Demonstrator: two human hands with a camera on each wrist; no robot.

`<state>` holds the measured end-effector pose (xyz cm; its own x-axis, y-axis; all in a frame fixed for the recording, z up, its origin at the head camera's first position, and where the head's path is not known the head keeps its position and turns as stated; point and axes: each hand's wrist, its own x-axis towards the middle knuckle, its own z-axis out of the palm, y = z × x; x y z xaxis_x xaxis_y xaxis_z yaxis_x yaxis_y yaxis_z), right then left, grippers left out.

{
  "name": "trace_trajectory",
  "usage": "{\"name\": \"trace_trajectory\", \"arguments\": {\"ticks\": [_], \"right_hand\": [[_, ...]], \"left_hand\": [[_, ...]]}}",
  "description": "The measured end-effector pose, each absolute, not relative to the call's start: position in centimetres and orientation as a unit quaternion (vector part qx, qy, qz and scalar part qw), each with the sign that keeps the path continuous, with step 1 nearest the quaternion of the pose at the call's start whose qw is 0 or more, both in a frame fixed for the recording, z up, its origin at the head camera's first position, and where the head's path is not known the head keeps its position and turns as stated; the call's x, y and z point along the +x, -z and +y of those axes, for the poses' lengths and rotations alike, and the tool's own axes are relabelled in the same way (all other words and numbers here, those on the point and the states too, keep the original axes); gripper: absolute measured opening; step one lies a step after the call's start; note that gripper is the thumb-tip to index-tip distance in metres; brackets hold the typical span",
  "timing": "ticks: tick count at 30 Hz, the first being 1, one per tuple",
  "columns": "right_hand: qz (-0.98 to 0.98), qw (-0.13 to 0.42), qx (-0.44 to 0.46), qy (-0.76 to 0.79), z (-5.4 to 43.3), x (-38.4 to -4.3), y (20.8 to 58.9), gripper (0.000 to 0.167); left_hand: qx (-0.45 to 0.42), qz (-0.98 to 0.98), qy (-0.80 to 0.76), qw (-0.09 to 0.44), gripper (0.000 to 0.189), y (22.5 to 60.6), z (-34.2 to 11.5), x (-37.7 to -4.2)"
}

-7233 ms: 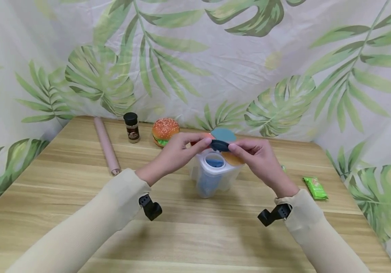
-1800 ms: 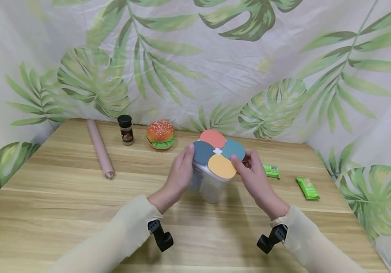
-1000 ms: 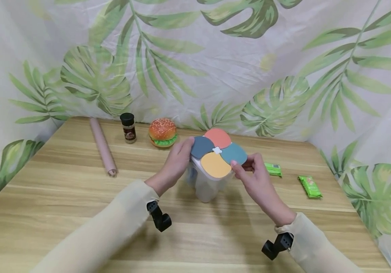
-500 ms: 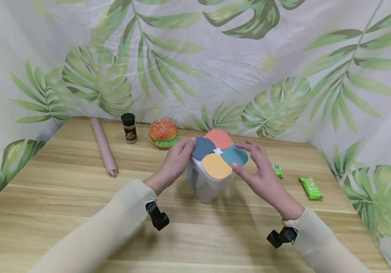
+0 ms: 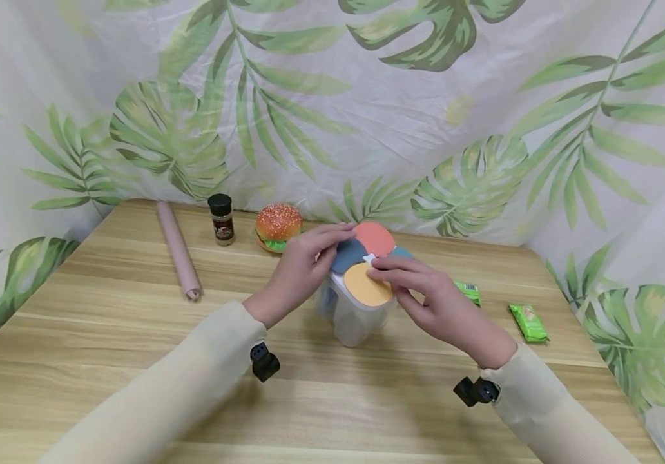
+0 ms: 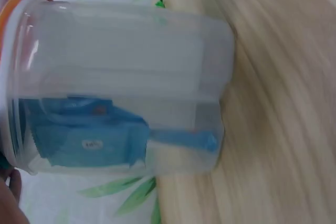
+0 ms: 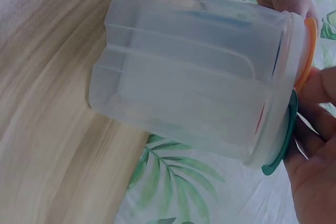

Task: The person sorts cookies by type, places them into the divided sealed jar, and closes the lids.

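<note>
A clear storage canister stands upright on the table, its white lid bearing red, dark blue, yellow and teal flaps round a small white star. All four lie down flat. Blue packets show through one side in the left wrist view. My left hand touches the dark blue flap, its fingers reaching over the far edge of it. With extended fingers, my right hand rests on the lid at the yellow and teal flaps, covering much of the teal one.
Behind, left to right, are a rolled pinkish sheet, a black-capped spice jar and a toy hamburger. Two green packets lie to the right, one nearer the table's edge, the other partly behind my right hand.
Earlier both hands held the dark flap raised over an opening; it is now down, and the canister has been turned. Lately my right hand slid left onto the lid and my left fingers moved farther over.
</note>
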<state>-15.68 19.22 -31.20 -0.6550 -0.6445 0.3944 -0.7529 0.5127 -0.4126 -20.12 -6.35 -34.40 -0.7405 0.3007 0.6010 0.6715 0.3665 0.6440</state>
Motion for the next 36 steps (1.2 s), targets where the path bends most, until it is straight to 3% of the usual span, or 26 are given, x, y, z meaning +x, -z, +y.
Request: {"name": "trace_trajectory", "arguments": {"ticks": [8, 14, 24, 30, 36], "right_hand": [[-0.869, 0.068, 0.400, -0.283, 19.3, -15.4, 31.0, 0.039], [-0.867, 0.055, 0.408, -0.279, 19.4, -15.5, 31.0, 0.048], [-0.859, 0.084, 0.441, -0.247, 19.7, -15.7, 31.2, 0.052], [-0.853, 0.101, 0.447, -0.248, 19.6, -15.8, 31.5, 0.051], [-0.854, 0.112, 0.440, -0.253, 19.7, -15.8, 31.7, 0.050]], "left_hand": [[-0.361, -0.831, 0.336, 0.258, 0.026, 34.3, -6.9, -19.8], [-0.413, -0.830, 0.235, 0.293, 0.029, 34.9, -7.6, -19.6], [-0.463, -0.812, 0.183, 0.304, 0.079, 35.7, -8.4, -18.9], [-0.460, -0.818, 0.149, 0.313, 0.069, 35.6, -8.3, -18.6], [-0.447, -0.827, 0.128, 0.315, 0.070, 35.6, -7.9, -18.3]]}}
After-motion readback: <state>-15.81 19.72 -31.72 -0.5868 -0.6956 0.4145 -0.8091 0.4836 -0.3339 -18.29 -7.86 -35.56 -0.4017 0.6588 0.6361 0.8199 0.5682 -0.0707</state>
